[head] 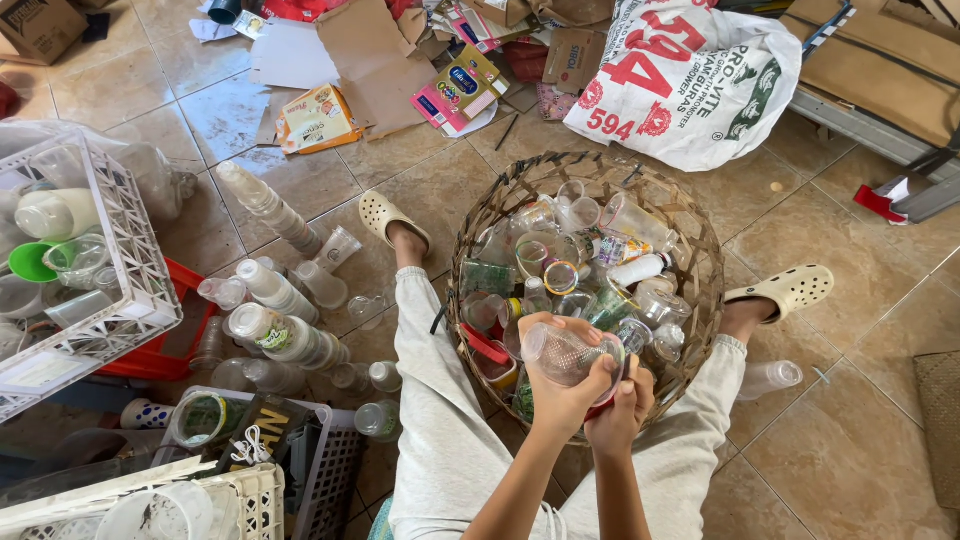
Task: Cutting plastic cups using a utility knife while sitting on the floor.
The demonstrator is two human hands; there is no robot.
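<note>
I sit on the floor with a woven basket (700,250) between my legs, filled with several clear plastic cups and bottles. Both hands are raised over its near rim. My left hand (568,398) grips a clear plastic cup (560,350) lying on its side. My right hand (622,412) is pressed against the left one from below and behind, fingers curled around the same cup's end, where something red shows. A red-rimmed container (488,352) lies in the basket just left of my hands.
Stacks of nested clear cups (272,210) and bottles (285,335) lie on the tiles at left. White plastic crates (120,250) hold more containers. A printed white sack (700,80) and scattered cardboard lie beyond the basket. A loose bottle (772,378) rests by my right leg.
</note>
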